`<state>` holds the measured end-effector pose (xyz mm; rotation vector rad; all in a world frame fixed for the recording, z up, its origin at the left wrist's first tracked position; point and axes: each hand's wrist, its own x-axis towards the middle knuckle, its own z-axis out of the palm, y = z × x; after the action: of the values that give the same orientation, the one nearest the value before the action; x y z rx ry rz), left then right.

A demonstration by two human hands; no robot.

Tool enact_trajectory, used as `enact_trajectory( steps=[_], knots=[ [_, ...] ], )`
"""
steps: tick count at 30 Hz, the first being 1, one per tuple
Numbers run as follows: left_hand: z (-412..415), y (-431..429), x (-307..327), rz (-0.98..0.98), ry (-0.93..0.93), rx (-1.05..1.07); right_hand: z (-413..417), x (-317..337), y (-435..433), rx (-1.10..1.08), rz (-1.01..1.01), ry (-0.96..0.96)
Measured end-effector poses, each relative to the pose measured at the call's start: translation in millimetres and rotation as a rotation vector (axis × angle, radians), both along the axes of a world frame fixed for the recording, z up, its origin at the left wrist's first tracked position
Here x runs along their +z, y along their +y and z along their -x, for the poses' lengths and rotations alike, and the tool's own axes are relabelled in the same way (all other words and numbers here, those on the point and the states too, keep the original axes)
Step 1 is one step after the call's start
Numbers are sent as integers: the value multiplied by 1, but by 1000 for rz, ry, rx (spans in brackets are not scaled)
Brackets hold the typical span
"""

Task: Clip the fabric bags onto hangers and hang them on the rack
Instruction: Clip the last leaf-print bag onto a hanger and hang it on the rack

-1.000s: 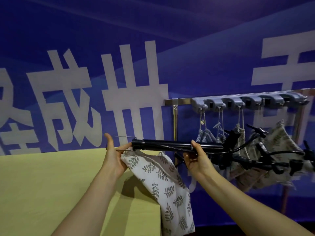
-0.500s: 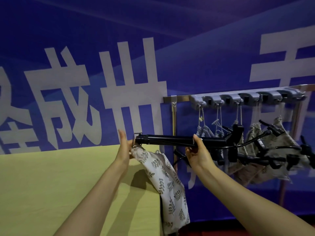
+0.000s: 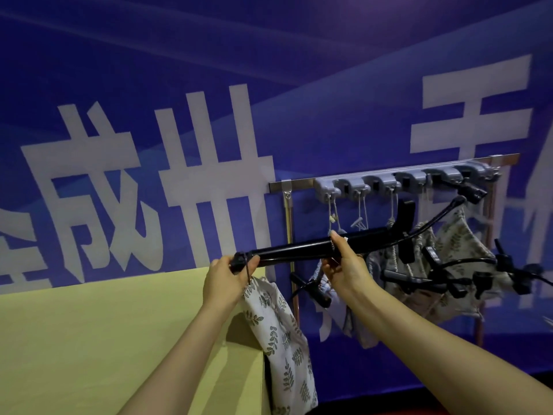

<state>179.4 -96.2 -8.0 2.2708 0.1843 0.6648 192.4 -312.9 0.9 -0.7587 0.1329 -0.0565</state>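
Since half a second ago, both hands are carrying the hanger [image 3: 296, 252] rightward toward the rack [image 3: 299, 184], and its right end is now tilting upward instead of lying level. Nearest the camera, the yellow-green table [image 3: 89, 339] is filling the lower left, with the left forearm reaching over it. The left hand [image 3: 223, 280], whose fingers were straight before, is now curling round the clip at the hanger's left end. The leaf-print bag [image 3: 281, 333] is hanging from that clip, dangling just past the table's right edge. The right hand [image 3: 347, 268] is gripping the black bar near its middle, thumb on top and fingers wrapped underneath. Beyond the hands, the rack is standing with a row of grey hooks [image 3: 374, 182] along its top rail. Other bags [image 3: 457, 238] are hanging there among other hangers [image 3: 419, 280], which are jutting out at mixed angles. Farthest back, a blue banner [image 3: 209, 70] with large white characters is covering the wall.
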Motion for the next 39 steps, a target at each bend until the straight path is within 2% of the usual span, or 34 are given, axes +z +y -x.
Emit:
enact_trajectory(
  steps=[3, 7, 10, 13, 14, 16, 18, 20, 22, 24, 28, 33, 39],
  knots=[
    [9, -24, 2, 52, -86, 122, -2, 10, 6, -16, 5, -36],
    [20, -61, 3, 16, -210, 168, 2, 8, 35, 118, 135, -67],
    [20, -76, 8, -50, -228, 116, 8, 10, 49, 251, 70, -92],
    [15, -69, 14, -82, -169, -80, 4, 11, 45, 218, 68, -93],
    [14, -64, 15, -51, -127, -172, 2, 10, 42, 191, 77, -80],
    [18, -56, 15, 164, -49, -308, -1, 9, 34, 141, 103, -78],
    [23, -51, 16, 425, -29, -345, -5, 8, 26, 102, 176, -66],
    [27, -45, 16, 501, -51, -351, -8, 9, 20, 85, 271, -68],
    [29, -40, 14, 434, -88, -368, -12, 11, 17, 78, 372, -99],
    [27, -34, 12, 286, -114, -360, -9, 16, 15, 85, 444, -155],
    [27, -30, 13, 122, -37, -413, -6, 20, 17, 84, 573, -209],
    [30, -37, 25, -26, 46, -439, 0, 18, 26, 82, 640, -269],
    [32, -40, 18, -180, 27, -442, 10, 9, 30, 128, 649, -366]
  ],
)
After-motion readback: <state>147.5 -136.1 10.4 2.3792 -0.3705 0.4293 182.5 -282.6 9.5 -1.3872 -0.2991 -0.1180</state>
